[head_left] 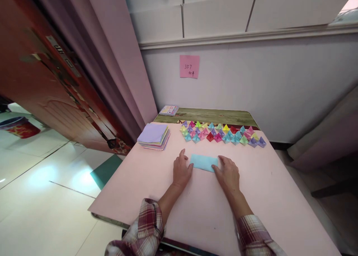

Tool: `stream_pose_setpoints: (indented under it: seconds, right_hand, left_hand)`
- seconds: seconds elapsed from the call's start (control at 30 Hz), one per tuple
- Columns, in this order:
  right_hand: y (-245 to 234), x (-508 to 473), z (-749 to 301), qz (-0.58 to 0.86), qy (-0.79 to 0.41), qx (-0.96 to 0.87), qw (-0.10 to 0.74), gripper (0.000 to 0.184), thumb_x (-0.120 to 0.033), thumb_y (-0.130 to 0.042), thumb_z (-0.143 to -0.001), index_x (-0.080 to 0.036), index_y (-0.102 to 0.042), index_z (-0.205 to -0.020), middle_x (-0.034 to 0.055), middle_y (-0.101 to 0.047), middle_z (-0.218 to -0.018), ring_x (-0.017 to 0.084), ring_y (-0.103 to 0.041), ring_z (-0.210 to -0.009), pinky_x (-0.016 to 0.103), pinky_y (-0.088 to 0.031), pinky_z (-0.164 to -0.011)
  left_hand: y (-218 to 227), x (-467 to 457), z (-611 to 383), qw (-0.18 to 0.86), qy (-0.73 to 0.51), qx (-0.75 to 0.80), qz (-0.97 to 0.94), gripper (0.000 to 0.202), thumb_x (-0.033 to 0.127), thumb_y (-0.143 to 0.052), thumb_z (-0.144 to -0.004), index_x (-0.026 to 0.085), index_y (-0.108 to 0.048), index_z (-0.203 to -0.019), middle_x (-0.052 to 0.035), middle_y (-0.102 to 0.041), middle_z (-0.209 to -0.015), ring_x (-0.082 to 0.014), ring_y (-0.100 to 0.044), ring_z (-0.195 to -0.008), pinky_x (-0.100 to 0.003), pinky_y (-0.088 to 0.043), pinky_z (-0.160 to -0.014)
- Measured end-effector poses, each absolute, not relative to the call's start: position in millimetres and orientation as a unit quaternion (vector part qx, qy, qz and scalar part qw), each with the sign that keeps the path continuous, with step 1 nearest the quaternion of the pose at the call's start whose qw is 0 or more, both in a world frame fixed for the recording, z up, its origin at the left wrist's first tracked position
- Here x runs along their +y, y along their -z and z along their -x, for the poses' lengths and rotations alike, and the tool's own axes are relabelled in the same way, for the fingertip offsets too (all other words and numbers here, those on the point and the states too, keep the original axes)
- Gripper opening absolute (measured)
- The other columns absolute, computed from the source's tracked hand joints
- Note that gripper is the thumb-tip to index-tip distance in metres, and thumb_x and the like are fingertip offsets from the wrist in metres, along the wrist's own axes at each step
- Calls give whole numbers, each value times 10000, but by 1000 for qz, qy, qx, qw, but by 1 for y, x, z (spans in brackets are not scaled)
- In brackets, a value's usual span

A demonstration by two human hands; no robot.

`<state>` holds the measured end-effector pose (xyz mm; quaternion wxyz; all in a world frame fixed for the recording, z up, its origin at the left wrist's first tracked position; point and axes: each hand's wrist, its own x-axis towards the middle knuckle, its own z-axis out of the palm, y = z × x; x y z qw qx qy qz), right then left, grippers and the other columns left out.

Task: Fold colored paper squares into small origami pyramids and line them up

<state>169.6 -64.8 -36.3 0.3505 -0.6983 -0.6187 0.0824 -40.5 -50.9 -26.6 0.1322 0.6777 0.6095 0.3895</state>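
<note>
A light blue sheet of paper, folded into a narrow rectangle, lies flat on the pink table. My left hand rests palm down at its left end, fingers stretched out and the thumb touching the paper's edge. At the right end, my right hand lies flat too, its fingers pressing on the paper's corner. Both sleeves are plaid.
Several small folded paper pieces in many colours lie in rows behind the blue sheet. A stack of coloured paper squares sits at the table's left. A small packet lies at the back. A pink note hangs on the wall.
</note>
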Motion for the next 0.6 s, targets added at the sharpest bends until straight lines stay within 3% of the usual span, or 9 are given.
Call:
stream_pose_setpoints:
  seconds: [0.07, 0.17, 0.27, 0.4, 0.5, 0.6]
  right_hand:
    - [33, -63, -165, 705, -75, -620, 337, 446, -315, -569, -799, -198, -554, -1228, 97, -620, -1197, 271, -544, -1093, 393, -369, -906]
    - [25, -61, -162, 712, -87, -627, 304, 452, -352, -557, -816, -215, -536, -1246, 97, -610, -1196, 271, -546, -1072, 384, -359, -871]
    - [16, -58, -163, 711, -110, -643, 263, 470, -471, -622, -773, -232, -571, -1175, 83, -632, -1094, 269, -567, -997, 371, -356, -813]
    - [9, -57, -166, 718, -129, -646, 226, 329, -504, -688, -698, -230, -613, -863, 31, -632, -821, 234, -573, -811, 332, -337, -704]
    - [8, -59, -165, 706, -146, -644, 256, 262, -450, -701, -680, -224, -576, -721, 24, -611, -819, 201, -560, -749, 296, -328, -636]
    - [12, -62, -159, 675, -189, -632, 330, 134, -314, -658, -697, -224, -561, -721, 6, -607, -867, 149, -559, -678, 264, -348, -594]
  left_hand:
    - [25, -53, 38, 76, -373, 601, -703, 640, 134, -581, -767, 176, -383, -1374, -120, -574, -1162, -266, -524, -1097, -436, -402, -958]
    - [20, -57, 34, 21, -327, 550, -768, 461, 60, -505, -790, 211, -556, -1222, -128, -521, -1274, -276, -462, -1194, -461, -346, -1015]
    - [13, -59, 30, 19, -265, 469, -842, 393, 19, -450, -811, 250, -641, -1065, -83, -593, -1145, -241, -508, -1104, -478, -297, -1042]
    - [8, -62, 29, 66, -249, 439, -861, 358, 6, -470, -779, 229, -651, -993, -59, -625, -979, -212, -534, -987, -439, -337, -994]
    - [10, -62, 26, 106, -279, 455, -839, 333, 3, -469, -756, 218, -654, -930, -53, -630, -937, -210, -537, -967, -409, -377, -937]
    - [12, -56, 17, 153, -334, 506, -780, 353, 13, -456, -748, 210, -630, -983, -51, -634, -916, -203, -558, -912, -381, -421, -868]
